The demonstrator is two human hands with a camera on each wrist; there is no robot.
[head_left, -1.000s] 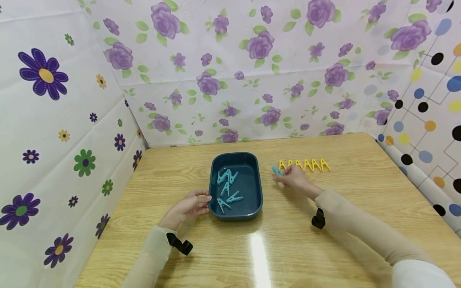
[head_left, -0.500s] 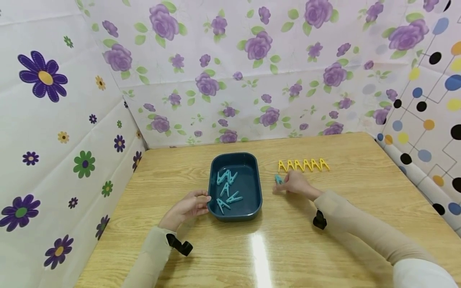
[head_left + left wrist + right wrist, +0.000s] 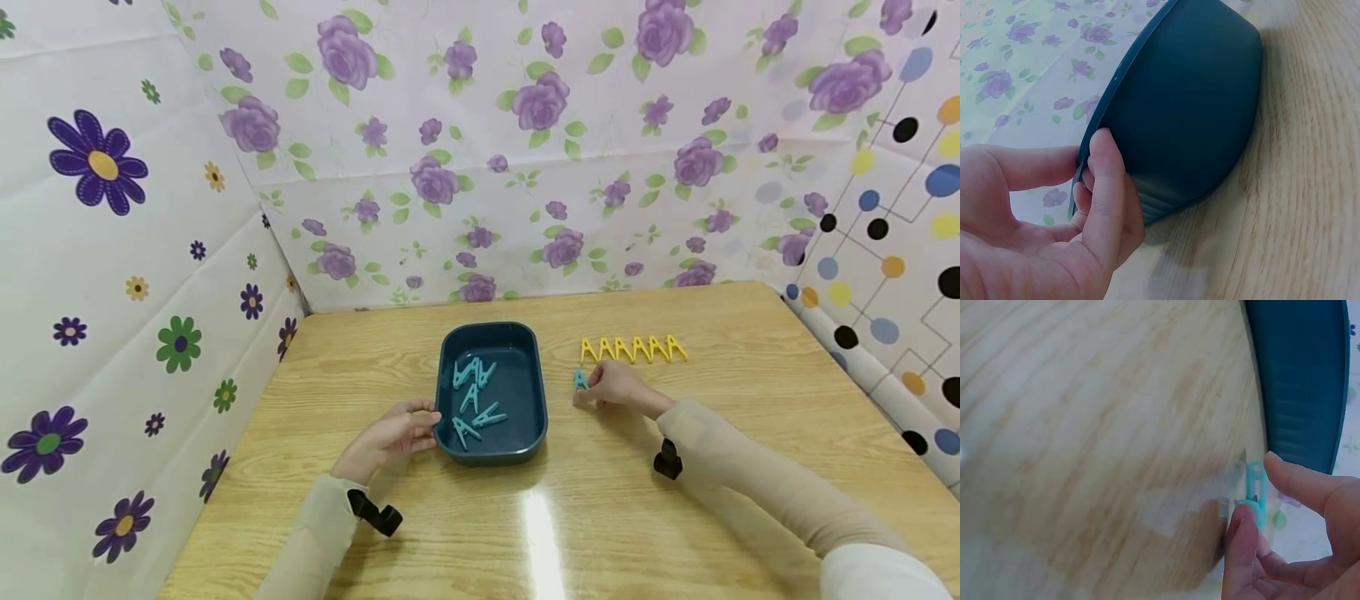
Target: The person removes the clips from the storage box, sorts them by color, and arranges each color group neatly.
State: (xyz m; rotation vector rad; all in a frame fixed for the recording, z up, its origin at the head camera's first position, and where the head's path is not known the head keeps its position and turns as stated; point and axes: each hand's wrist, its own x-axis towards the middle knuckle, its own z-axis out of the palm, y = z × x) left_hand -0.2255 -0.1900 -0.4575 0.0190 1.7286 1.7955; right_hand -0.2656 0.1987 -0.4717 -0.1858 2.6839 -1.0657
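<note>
A dark blue tub [image 3: 529,392] stands on the wooden table, with several turquoise clothespins [image 3: 470,397] lying loose inside its left half. My left hand [image 3: 392,435] pinches the tub's left rim; the left wrist view shows thumb and fingers on either side of that rim [image 3: 1124,69]. Right of the tub, my right hand [image 3: 618,386] holds one turquoise clothespin [image 3: 580,378] low at the table between thumb and fingers. In the right wrist view the fingertips partly cover this clothespin [image 3: 1255,481].
Several yellow clothespins [image 3: 637,349] form a row on the table [image 3: 450,533] just beyond my right hand. Flower-patterned sheets [image 3: 420,125] hang behind and to the left, with a dotted sheet [image 3: 862,292] at the right. Each wrist wears a black mount.
My right hand has come nearer, away from the yellow row, and brought its turquoise clothespin down to the table below the row's left end. The left hand and tub stay in place.
</note>
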